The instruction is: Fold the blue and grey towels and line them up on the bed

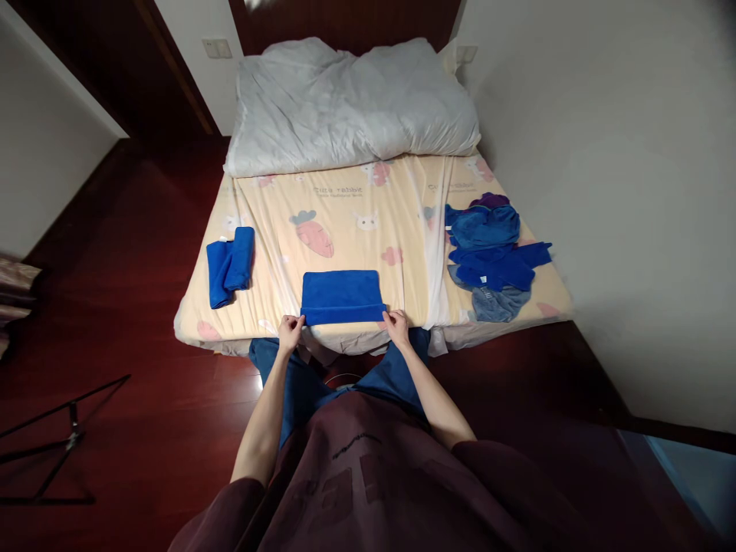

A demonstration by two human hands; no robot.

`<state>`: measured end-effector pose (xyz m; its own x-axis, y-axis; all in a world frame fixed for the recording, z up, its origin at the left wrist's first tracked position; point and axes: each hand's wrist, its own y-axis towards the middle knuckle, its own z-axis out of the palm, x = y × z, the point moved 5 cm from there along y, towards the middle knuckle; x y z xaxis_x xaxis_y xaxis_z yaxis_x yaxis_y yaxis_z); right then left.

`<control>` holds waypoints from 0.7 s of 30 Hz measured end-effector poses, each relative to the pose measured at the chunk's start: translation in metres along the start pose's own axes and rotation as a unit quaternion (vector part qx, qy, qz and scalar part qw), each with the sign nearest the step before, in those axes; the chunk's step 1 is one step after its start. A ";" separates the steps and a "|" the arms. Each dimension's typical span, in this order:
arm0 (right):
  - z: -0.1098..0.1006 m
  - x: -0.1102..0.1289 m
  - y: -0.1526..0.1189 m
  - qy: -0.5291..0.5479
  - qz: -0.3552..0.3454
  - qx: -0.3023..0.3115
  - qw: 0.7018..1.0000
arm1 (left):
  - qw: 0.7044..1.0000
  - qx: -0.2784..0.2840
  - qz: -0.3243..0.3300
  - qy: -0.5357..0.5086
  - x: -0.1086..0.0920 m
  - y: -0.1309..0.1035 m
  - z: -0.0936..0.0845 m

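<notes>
Left hand [290, 331]: gripping the near-left corner of the flat folded blue microfibre cloth [343, 296], fingers closed on the edge.
Right hand [396, 326]: pinching the near-right corner of the same cloth, fingers closed on it too.
Cloth position: lying at the near edge of the bed, approx. in the middle btw. both hands, folded into a rectangle w/ a thicker doubled strip along the near side.
Bed: wearing a pale yellow sheet with carrot and rabbit print [345, 222], reaching from the near edge up to the far wall.
Left side of bed: holding two rolled/folded blue cloths [230, 264], lying just beside each other, well apart from the left hand.
Right side of bed: carrying a loose pile of blue, grey and purple cloths [491, 253], unfolded, near the white wall [621, 192].
Far end: carrying a crumpled white duvet [350, 103], covering the head part of the bed.
Floor: showing dark red wood [132, 307], w/ a thin black metal stand [57, 437] lying at the left.
Body: standing at the bed's foot, wearing dark maroon top and blue trousers.
</notes>
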<state>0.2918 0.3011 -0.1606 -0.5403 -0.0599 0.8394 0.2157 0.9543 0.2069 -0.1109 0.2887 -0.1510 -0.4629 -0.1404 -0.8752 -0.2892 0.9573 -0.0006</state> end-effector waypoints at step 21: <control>-0.003 0.004 0.001 -0.013 0.012 -0.005 1.000 | 1.000 -0.014 -0.008 0.024 0.001 0.000 0.002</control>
<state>0.2917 0.3010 -0.1556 -0.5557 -0.0297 0.8309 0.2370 0.9522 0.1926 -0.1095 0.2889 -0.1524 -0.4978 -0.1684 -0.8508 -0.3199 0.9475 -0.0004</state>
